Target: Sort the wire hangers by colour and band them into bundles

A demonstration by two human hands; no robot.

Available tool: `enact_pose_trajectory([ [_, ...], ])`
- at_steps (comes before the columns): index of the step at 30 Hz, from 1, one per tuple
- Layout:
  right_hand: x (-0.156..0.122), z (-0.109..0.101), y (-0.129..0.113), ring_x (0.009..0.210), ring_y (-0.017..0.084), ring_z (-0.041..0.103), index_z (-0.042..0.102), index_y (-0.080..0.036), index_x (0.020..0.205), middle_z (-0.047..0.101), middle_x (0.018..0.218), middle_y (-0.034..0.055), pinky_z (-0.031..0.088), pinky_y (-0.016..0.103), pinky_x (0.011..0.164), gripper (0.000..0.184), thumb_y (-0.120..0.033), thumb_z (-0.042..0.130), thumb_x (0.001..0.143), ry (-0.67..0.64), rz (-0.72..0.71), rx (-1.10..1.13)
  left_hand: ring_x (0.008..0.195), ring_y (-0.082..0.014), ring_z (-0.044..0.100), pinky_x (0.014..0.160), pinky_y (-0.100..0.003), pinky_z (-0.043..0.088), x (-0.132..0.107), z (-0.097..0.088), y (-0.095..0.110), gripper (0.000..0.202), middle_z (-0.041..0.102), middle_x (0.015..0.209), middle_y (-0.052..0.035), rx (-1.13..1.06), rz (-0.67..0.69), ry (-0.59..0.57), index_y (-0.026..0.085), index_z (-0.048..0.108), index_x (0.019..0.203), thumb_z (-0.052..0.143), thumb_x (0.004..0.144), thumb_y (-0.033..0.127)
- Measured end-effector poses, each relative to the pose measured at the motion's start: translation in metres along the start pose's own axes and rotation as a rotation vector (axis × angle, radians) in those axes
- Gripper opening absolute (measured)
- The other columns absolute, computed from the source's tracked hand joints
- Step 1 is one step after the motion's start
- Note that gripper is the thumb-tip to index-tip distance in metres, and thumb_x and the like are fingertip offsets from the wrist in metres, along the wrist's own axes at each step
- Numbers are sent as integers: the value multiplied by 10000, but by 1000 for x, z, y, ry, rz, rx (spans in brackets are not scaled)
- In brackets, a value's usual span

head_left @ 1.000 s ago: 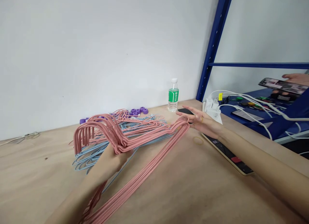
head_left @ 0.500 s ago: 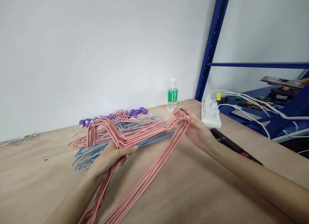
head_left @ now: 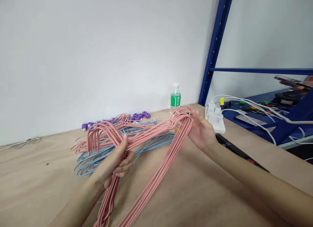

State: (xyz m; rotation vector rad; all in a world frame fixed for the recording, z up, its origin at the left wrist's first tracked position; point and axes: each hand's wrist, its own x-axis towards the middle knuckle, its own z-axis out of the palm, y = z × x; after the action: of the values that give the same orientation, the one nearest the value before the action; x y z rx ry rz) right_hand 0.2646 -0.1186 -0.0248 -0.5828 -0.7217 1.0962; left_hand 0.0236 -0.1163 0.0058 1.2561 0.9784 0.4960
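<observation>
My left hand (head_left: 121, 162) is wrapped round a bundle of pink wire hangers (head_left: 154, 131), just below their hooks, which curve out to the left. The hangers' shoulder ends reach over to the right, where my right hand (head_left: 201, 131) touches them with its palm and its fingers stretched out. Long pink wires slant down from there to the bottom edge. Behind the bundle, blue wire hangers (head_left: 85, 163) lie in a pile on the table, along with more pink ones partly hidden by those I hold.
Several purple round pieces (head_left: 140, 116) lie by the wall. A water bottle (head_left: 175, 98) stands behind the hangers. On the right are a white power strip (head_left: 216, 121) with cables, a black device with a clock display (head_left: 234, 147), and a blue rack (head_left: 216, 44). Another person's hand (head_left: 299, 88) holds a phone-like object.
My left hand has closed more fully round the hangers, its thumb now pointing up. The bundle has turned slightly, its lower wires shifting right. My right fingers have straightened.
</observation>
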Motion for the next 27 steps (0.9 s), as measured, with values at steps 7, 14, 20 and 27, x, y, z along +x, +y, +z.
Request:
enact_pose_trajectory([
  [7,-5,8,-17,1015,272,571,589,-245,899,646,1025,41,504,447,762,431,-428,746,542,-145,59,-54,297,-10,30,346,-212,-18,5,-11,-4,677,118,292,88,49,-168,-152,190,200,397,473,576,783],
  [14,9,-10,-37,623,163,657,604,-162,829,686,662,32,520,225,541,308,-301,740,590,-395,300,-286,311,-16,67,371,-202,-14,1,-11,-1,621,188,338,104,94,-215,-158,172,320,470,565,540,739],
  [20,5,-6,-50,745,142,649,528,-178,819,671,769,7,509,215,599,277,-87,683,609,-689,355,-518,327,-19,86,365,-216,-18,-5,-10,9,664,170,356,91,226,-237,-199,189,254,431,533,487,790],
  [27,9,-13,-53,897,192,617,575,-231,911,649,986,44,514,312,714,468,-381,779,517,-437,60,-364,317,-10,52,344,-203,-14,-10,-26,12,673,148,311,87,152,-173,-99,179,263,389,536,509,782],
])
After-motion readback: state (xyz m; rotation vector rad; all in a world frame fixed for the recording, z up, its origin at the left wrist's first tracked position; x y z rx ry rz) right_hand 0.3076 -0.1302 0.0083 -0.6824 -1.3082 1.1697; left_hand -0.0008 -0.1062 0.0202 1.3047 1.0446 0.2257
